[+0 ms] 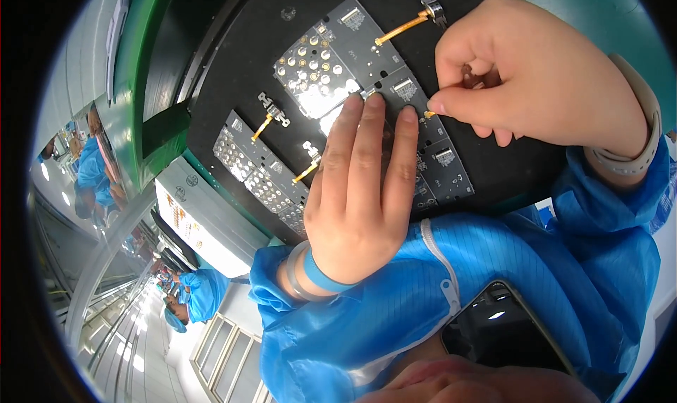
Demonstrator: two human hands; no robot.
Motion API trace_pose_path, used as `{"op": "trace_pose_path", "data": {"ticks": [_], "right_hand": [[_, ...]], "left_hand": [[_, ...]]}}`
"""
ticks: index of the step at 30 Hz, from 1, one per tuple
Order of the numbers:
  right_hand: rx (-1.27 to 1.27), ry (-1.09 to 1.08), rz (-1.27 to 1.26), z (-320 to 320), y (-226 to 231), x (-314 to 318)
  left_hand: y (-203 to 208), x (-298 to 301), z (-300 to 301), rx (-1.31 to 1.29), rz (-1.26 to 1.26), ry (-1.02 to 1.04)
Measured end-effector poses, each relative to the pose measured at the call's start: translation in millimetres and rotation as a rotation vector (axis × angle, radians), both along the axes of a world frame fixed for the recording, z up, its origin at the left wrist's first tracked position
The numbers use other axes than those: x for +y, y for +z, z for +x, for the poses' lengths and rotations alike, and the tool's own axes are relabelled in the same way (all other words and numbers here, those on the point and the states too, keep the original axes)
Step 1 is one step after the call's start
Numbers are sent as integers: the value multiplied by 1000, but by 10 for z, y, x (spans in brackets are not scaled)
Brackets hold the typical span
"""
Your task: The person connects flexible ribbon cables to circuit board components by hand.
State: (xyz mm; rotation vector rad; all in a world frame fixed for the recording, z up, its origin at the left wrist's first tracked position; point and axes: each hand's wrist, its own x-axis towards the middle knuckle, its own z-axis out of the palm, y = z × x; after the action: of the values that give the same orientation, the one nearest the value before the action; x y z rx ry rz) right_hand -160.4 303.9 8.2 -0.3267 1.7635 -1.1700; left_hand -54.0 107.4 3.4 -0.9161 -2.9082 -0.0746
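While my left hand [360,198], fingers slightly spread, rests on the circuit panel [395,82] atop the black counter [247,57], my right hand [536,78] has its fingers narrow at an orange flex tab [431,114]; grip, I cannot tell. Light, level pressure should spare it.

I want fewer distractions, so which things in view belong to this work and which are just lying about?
Part of the work:
larger board panel, partly under the left hand
orange strip at the right hand's thumb
smaller board panel with orange strips
black work surface

Apparently just lying about:
white carton
black phone, by the blue smock
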Motion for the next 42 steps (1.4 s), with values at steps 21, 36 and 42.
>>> {"op": "trace_pose_path", "data": {"ticks": [21,36,42], "right_hand": [[16,25,86,-100,121,40],[-131,41,-514,428,1,115],[-77,-46,-303,560,150,177]], "left_hand": [[18,75,38,37,-155,46],[225,-44,-99,-192,726,-154],[204,-4,-26,-125,650,-208]]}}
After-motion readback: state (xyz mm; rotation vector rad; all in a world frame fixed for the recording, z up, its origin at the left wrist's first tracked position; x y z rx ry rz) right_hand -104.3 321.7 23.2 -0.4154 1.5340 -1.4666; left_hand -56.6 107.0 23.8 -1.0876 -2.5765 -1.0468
